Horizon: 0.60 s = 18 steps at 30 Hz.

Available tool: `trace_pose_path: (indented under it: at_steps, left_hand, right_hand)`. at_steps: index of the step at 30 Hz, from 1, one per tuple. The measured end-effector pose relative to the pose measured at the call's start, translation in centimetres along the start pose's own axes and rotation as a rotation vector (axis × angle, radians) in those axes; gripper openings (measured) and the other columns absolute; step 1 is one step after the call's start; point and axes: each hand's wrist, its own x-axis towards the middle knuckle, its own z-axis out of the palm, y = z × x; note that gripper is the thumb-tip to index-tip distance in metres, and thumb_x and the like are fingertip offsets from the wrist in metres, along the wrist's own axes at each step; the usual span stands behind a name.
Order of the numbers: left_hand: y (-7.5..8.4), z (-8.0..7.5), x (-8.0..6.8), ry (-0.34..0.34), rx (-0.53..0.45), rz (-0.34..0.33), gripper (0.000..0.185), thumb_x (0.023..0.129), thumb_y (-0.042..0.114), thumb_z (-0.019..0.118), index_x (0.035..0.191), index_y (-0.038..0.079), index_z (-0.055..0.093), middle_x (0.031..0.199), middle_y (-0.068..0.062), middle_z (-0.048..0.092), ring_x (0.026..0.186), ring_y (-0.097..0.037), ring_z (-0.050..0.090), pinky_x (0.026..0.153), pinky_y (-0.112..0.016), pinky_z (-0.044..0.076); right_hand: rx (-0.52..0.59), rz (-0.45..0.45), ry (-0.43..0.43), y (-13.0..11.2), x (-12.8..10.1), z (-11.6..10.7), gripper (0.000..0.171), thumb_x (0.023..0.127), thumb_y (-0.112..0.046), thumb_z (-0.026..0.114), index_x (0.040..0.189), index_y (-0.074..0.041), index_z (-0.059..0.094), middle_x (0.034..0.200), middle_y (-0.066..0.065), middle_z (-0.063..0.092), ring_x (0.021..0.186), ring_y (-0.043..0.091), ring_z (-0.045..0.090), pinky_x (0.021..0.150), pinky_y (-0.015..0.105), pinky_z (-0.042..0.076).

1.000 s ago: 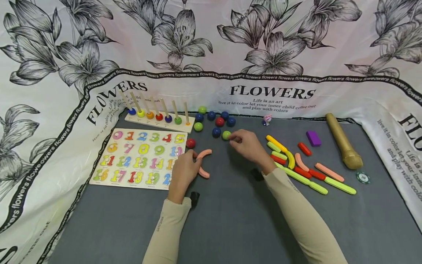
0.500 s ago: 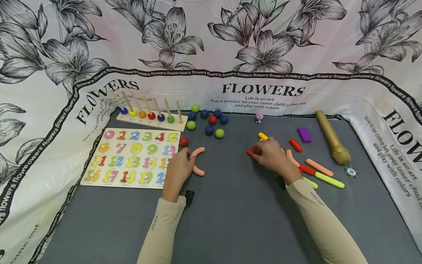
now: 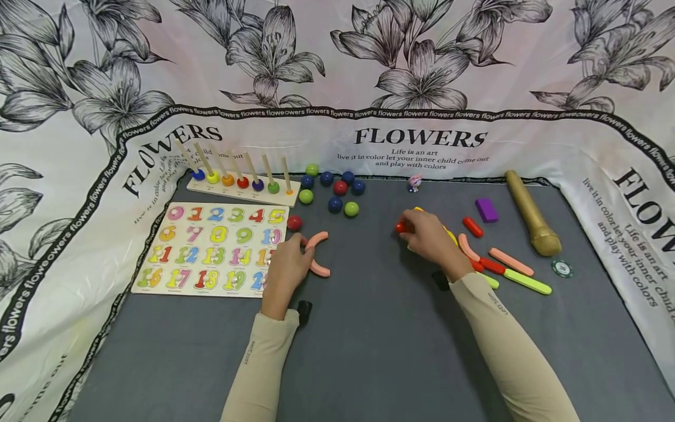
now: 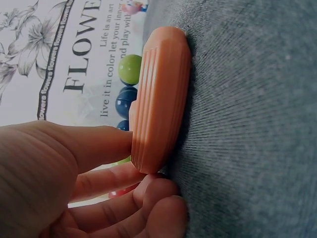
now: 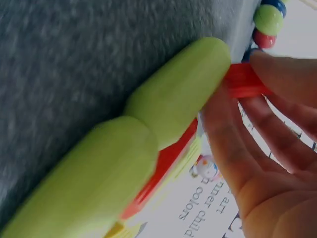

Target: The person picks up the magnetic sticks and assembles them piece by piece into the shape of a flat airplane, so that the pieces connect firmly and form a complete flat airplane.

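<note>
My left hand (image 3: pixel 287 269) pinches a salmon curved stick (image 3: pixel 318 238) beside the number board. In the left wrist view, the thumb presses one side of this ribbed salmon piece (image 4: pixel 161 99), with fingertips at its lower end. Another salmon curved piece (image 3: pixel 320 269) lies just below, making a C shape with the first. Over at the pile of coloured sticks, my right hand (image 3: pixel 432 237) pinches a short red stick (image 3: pixel 401 228) by its end. Two lime green sticks (image 5: pixel 181 94) lie close to those fingers in the right wrist view. The hand hides part of the pile.
The number board (image 3: pixel 211 249) and a peg stand (image 3: pixel 248 190) with coloured rings are at left. Several green, blue and red balls (image 3: pixel 340 187) lie at the back. A small figurine (image 3: pixel 415 183), purple block (image 3: pixel 486 210), gold microphone (image 3: pixel 532 214) and poker chip (image 3: pixel 562 268) are farther right.
My right hand has moved from beside a green ball rightward to the sticks and taken a red one, then shifted it slightly away from me. The left hand keeps its place at the salmon pieces.
</note>
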Motion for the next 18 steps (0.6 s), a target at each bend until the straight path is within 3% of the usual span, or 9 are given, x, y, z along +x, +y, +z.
trace_pose_path:
  at_steps: [3,6,11,18]
  left_hand:
    - [0.0,-0.1,0.0,-0.004,0.002,-0.004,0.023,0.107,0.020,0.068,0.117,0.000,0.068,0.075,-0.010,0.060,0.064,-0.026,0.057,0.059,-0.035,0.042]
    - [0.1,-0.2,-0.1,-0.004,0.009,-0.004,0.022,0.107,0.020,0.067,0.116,0.000,0.069,0.076,-0.011,0.061,0.064,-0.025,0.057,0.059,-0.035,0.043]
    - [0.1,-0.2,-0.1,-0.010,0.005,0.001,0.021,0.107,0.020,0.068,0.114,0.000,0.069,0.077,-0.011,0.062,0.064,-0.025,0.058,0.060,-0.036,0.044]
    - [0.0,0.0,-0.1,-0.003,-0.036,0.016,0.021,0.106,0.019,0.068,0.113,-0.001,0.069,0.075,-0.010,0.061,0.061,-0.024,0.057,0.057,-0.035,0.043]
  right_hand:
    - [0.031,0.022,0.099,0.0,-0.1,-0.3,0.015,0.091,0.009,0.075,0.100,0.001,0.066,0.097,0.019,0.069,0.089,0.037,0.066,0.082,0.054,0.055]
    - [0.078,0.054,0.140,-0.4,-0.1,-0.2,0.014,0.094,0.006,0.073,0.104,0.001,0.066,0.103,0.021,0.071,0.096,0.038,0.069,0.087,0.055,0.055]
    - [0.117,0.048,0.079,-2.4,0.7,1.3,0.017,0.098,0.001,0.073,0.114,0.001,0.066,0.109,0.020,0.072,0.100,0.037,0.069,0.090,0.054,0.055]
    - [-0.025,-0.098,-0.043,-5.4,2.7,4.9,0.026,0.098,-0.006,0.078,0.122,0.001,0.073,0.114,0.020,0.070,0.105,0.039,0.062,0.094,0.053,0.052]
